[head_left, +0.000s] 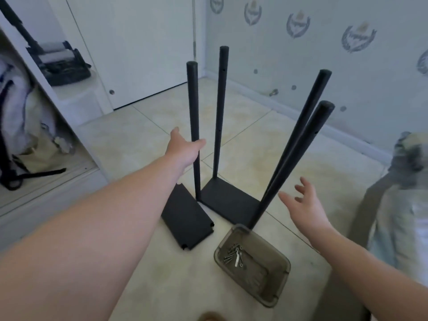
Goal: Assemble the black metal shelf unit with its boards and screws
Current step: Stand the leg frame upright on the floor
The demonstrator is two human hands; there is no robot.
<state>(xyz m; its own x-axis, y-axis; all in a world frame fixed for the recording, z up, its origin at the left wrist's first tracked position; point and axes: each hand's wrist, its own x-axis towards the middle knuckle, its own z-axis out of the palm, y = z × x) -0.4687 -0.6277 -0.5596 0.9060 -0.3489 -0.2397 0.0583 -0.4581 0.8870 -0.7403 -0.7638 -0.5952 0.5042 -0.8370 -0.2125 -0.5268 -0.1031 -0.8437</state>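
Observation:
The black shelf frame stands on the tiled floor: several upright black poles (219, 112) rise from a black bottom board (229, 200). My left hand (183, 147) reaches to the near-left pole (194, 117), its thumb against the pole and the fingers hidden behind. My right hand (305, 205) hovers with fingers spread, just right of the two leaning right poles (298, 144), touching nothing. A loose black board (186, 218) lies flat on the floor left of the frame. A smoky plastic tray (275, 283) in front holds several silver screws (235, 254).
An open closet (30, 126) with bags and a black case sits at the left, beside a white door (139, 49). A patterned wall with a baseboard runs along the right. A blurred grey and white shape (398, 205) stands at the right edge.

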